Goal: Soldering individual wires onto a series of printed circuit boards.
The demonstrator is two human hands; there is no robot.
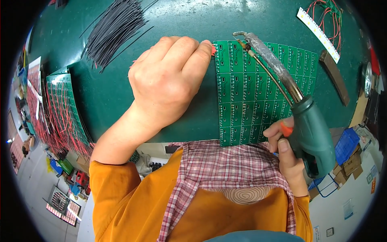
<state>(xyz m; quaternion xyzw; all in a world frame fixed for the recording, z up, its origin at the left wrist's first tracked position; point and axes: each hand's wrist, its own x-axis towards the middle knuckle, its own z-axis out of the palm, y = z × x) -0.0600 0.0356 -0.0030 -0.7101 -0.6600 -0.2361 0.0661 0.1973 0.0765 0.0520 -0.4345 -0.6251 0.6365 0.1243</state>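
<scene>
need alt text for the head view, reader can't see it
A right hand holds a green-bodied soldering gun across a panel of small green circuit boards on a dark green table, while the left hand grips thin red wires at the panel's far left corner. A bundle of thin black wires lies beyond the left hand.

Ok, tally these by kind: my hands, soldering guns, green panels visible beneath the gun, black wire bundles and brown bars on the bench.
Hands: 2 (left hand, right hand)
Soldering gun: 1
Green panel: 1
Black wire bundle: 1
Brown bar: 1
Total: 6
</scene>
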